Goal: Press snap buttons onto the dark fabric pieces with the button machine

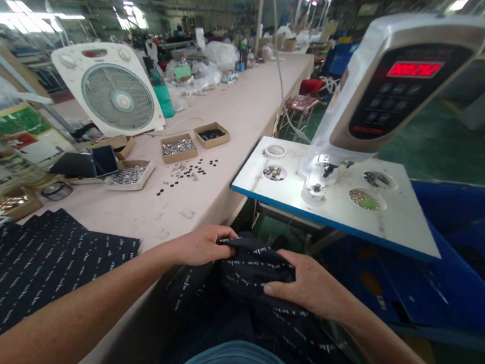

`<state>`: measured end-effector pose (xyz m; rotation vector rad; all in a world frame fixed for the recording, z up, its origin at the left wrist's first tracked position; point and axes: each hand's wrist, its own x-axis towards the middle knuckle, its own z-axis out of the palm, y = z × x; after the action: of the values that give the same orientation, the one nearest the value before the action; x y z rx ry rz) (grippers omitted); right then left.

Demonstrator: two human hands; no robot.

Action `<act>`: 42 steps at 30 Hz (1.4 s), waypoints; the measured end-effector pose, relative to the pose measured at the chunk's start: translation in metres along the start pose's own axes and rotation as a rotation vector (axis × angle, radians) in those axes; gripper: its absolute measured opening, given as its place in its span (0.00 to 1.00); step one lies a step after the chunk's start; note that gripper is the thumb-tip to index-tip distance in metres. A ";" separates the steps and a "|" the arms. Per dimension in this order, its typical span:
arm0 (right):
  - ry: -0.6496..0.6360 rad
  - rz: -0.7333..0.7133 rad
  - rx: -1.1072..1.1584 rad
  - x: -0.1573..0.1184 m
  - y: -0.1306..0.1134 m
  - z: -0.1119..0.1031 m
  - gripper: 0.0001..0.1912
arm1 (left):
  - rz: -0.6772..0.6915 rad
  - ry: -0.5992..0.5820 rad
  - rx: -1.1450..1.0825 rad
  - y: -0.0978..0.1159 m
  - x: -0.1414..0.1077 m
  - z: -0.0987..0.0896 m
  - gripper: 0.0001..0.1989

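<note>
A dark fabric piece with rows of small white lettering [255,266] lies bunched over my lap, between the table and the machine. My left hand [208,246] pinches its upper left edge between thumb and fingers. On the right side, my right hand [307,283] grips a fold of the same fabric, thumb on top. Beyond my hands stands a snap-fastening machine [375,92] with a lit red display, its pressing head over a small die [314,190]. More of the printed fabric [57,273] lies flat on the table to the left.
Small boxes of metal snap parts [178,147] and black snap parts [211,135] sit on the long table [250,102], with loose pieces scattered nearby. A white box fan [114,89] stands behind them. The machine's white tabletop [402,220] has a blue edge and recessed cups holding parts.
</note>
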<state>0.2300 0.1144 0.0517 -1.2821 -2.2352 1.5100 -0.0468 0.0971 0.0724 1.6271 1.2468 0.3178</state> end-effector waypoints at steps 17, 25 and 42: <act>-0.071 -0.124 0.015 0.010 -0.014 0.005 0.08 | 0.107 -0.085 0.354 0.004 -0.009 0.036 0.12; 0.000 -0.098 -0.017 0.012 -0.010 0.027 0.06 | 0.156 -0.022 0.243 0.000 -0.001 0.039 0.07; 0.041 -0.116 0.058 0.017 -0.014 0.032 0.07 | -0.091 -0.232 -0.183 -0.015 0.000 0.026 0.07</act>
<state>0.1943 0.1028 0.0428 -1.1357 -2.1831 1.4811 -0.0370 0.0820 0.0481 1.4035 1.0787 0.1749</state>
